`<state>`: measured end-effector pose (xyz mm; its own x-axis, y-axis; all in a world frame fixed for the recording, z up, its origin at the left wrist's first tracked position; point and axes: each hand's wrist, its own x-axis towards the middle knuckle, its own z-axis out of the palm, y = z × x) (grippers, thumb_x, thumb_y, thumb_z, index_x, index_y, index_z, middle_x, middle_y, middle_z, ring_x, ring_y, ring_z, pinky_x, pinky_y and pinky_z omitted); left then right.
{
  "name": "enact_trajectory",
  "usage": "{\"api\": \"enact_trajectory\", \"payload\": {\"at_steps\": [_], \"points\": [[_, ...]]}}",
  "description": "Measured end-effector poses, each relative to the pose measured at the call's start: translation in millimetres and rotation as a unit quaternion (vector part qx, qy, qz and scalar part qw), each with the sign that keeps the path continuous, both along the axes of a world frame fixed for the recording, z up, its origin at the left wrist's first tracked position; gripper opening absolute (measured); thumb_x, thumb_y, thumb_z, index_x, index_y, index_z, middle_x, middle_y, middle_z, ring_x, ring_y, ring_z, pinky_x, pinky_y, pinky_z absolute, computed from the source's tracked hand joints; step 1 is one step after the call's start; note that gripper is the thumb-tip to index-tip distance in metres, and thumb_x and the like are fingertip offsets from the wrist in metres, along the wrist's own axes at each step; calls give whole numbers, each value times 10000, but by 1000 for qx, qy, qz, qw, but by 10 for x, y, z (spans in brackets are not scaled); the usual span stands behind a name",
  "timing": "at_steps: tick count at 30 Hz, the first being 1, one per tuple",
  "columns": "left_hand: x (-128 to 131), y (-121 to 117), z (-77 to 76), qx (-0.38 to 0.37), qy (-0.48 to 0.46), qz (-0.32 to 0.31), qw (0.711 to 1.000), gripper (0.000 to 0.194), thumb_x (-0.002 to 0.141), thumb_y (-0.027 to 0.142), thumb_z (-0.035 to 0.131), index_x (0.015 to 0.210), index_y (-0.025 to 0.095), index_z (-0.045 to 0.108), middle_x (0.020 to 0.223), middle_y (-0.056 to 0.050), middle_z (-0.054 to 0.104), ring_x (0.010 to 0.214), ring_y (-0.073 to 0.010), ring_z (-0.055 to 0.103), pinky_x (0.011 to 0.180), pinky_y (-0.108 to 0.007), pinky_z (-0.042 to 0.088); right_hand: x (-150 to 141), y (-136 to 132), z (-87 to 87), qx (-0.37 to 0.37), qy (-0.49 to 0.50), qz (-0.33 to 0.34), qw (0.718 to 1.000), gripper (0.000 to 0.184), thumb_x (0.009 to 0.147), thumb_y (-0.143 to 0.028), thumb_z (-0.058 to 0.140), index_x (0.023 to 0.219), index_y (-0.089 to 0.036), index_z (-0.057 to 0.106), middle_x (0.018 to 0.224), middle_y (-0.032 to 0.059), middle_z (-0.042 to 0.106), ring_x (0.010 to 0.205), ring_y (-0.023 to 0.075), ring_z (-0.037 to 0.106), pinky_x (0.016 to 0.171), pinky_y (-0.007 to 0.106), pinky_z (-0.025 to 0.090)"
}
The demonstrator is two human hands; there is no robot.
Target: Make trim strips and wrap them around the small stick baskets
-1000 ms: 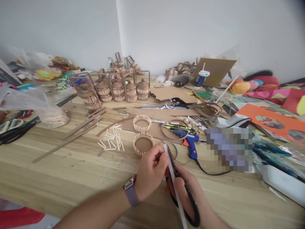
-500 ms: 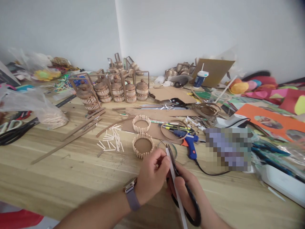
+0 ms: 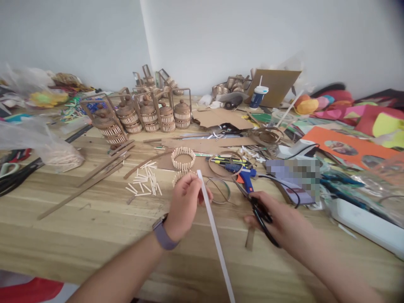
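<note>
My left hand [image 3: 185, 198] pinches a long white strip [image 3: 215, 233] near its upper end; the strip slants down past the bottom of the view. To the right, my right hand [image 3: 274, 216] is closed around the black handles of a pair of scissors [image 3: 259, 212], whose blades point up and left toward the blue glue gun [image 3: 248, 179]. Beyond my left hand stands a ring of short wooden sticks [image 3: 183, 159], and a second such ring [image 3: 179, 176] is partly hidden behind my fingers. Loose wooden sticks [image 3: 147, 179] lie left of the rings.
Several small lidded wooden baskets [image 3: 150, 113] with tall handles stand at the back. A bag of sticks [image 3: 63, 153] and brown strips [image 3: 85, 189] lie left. A brown hoop [image 3: 225, 164], a blue cup [image 3: 259, 97] and a white power strip [image 3: 366, 227] are on the right.
My right hand has moved away to the right with the scissors, apart from the strip. My left hand has shifted left and up, still pinching the strip.
</note>
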<state>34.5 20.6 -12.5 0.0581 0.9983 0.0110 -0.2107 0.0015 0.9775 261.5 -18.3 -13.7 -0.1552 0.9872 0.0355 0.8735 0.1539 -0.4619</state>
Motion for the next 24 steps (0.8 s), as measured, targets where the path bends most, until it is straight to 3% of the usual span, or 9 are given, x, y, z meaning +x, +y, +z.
{"api": "enact_trajectory", "payload": {"at_steps": [3,7,10,14,17,18,21,24], "points": [[-41,49,36,-34,-48,-5,998,197,823,298,473,650,204,452,534,15,607,475,-120,539,452,-219,375,401,-102,-202,49,-90,21,994,354,769,-423,620,1060,-223,626,937,97,692,843,257,683,734,351,542],[-105,77,99,-46,-57,-13,997,188,813,290,488,651,199,457,533,19,597,463,-106,528,441,-207,353,891,-284,-480,92,-172,3,981,337,776,-360,615,1067,-194,638,950,152,684,846,299,678,750,407,537],[-144,69,150,-39,-59,-26,997,195,820,289,492,649,202,457,518,27,572,471,-107,530,480,-218,389,1035,-386,-517,109,-233,-10,966,347,799,-248,558,1132,-197,640,970,179,681,857,336,661,753,448,510],[-185,38,199,-36,-42,-36,998,220,834,281,483,629,203,456,514,22,550,480,-110,513,513,-232,411,704,-388,-384,127,-258,20,957,346,855,-199,499,1167,-237,642,1088,171,663,927,340,623,786,471,483],[-223,14,198,-32,-32,-38,998,246,846,264,465,608,202,454,522,19,545,483,-109,503,507,-231,399,256,-307,-303,58,-140,197,969,314,900,-162,444,1117,-262,647,1199,102,632,1090,260,581,905,404,472],[-236,8,187,-31,-34,-39,998,252,847,261,463,603,202,453,522,19,545,484,-108,502,507,-230,395,129,-279,-290,25,-104,222,969,283,905,-149,427,1038,-244,659,1141,95,644,1047,231,592,881,366,484],[-274,7,129,-28,-47,-39,998,253,840,254,472,594,200,453,516,22,548,483,-107,500,509,-229,387,-99,-211,-278,-29,-54,228,972,234,908,-155,420,794,-211,617,879,76,634,827,196,588,738,316,493],[-296,27,64,-34,-55,-31,997,235,833,257,480,606,200,465,521,25,548,478,-107,497,500,-230,376,-161,-108,-268,-1,-42,224,974,208,903,-157,432,764,-212,576,845,70,613,814,205,557,728,329,469]]}}
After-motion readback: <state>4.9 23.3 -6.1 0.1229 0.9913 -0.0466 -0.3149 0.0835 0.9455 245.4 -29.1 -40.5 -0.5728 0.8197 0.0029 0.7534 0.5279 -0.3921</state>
